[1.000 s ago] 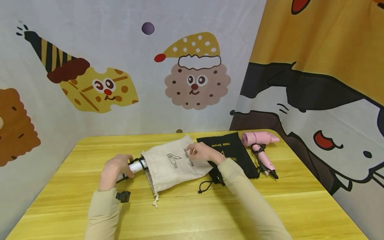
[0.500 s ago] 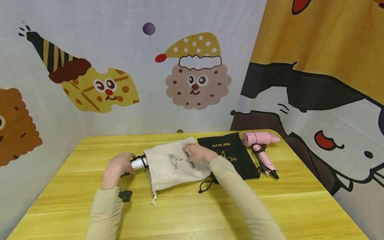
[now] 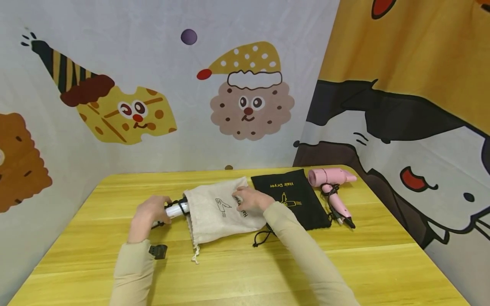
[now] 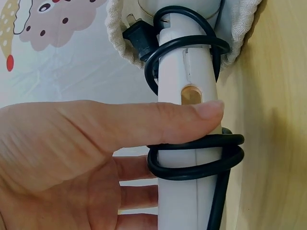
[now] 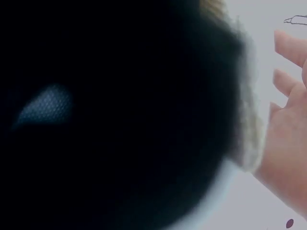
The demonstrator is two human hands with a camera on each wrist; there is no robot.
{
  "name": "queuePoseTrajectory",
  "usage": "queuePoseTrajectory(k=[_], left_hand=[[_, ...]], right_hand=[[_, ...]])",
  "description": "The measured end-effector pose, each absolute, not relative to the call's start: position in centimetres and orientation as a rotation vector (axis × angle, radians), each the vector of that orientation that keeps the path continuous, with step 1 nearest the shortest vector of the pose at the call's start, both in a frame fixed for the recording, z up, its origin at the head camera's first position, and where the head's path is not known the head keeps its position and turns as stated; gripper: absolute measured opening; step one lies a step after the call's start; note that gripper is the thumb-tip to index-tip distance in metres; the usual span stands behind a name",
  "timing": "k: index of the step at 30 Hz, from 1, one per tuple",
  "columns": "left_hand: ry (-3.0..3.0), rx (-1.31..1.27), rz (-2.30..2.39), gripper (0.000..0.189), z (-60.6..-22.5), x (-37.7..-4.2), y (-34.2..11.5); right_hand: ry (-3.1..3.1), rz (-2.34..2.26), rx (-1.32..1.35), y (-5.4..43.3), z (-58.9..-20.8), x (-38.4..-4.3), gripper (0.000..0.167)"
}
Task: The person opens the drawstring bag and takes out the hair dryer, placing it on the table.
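My left hand grips the handle of a white hair dryer, its thumb laid across the front beside a gold-coloured button. A black cord loops round the handle, and its plug hangs near the bag's mouth. The dryer's head end is inside a beige drawstring bag printed "Hair Dryer", mostly hidden by the cloth. At the bag's right end, my right hand grips the cloth with thumb and fingers over the lettering. In the right wrist view, a dark shape covers most of the picture, with my fingers at the right edge.
A black drawstring bag with yellow print lies right of the beige one, partly behind my right hand. Beyond it a pink hair dryer with a wound black cord lies near the right edge of the wooden table. Cartoon-printed cloth stands behind.
My right hand has lowered a little to the left onto the beige bag. The bag's right end has drawn slightly left, and my left hand still holds the white dryer's handle.
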State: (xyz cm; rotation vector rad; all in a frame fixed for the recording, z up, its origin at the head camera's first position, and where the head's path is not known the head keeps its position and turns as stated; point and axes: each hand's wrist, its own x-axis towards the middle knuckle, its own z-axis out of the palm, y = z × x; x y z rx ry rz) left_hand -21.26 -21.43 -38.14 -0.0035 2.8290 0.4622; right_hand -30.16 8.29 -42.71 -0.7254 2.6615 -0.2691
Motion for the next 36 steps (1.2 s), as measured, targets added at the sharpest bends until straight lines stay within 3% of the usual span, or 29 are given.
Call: queuePoseTrajectory(k=[36], left_hand=[[2.75, -0.065, 0.523, 0.063, -37.65, -20.39, -22.01]], right_hand=[[2.671, -0.158, -0.722, 7.89, -42.13, -29.98, 0.057]])
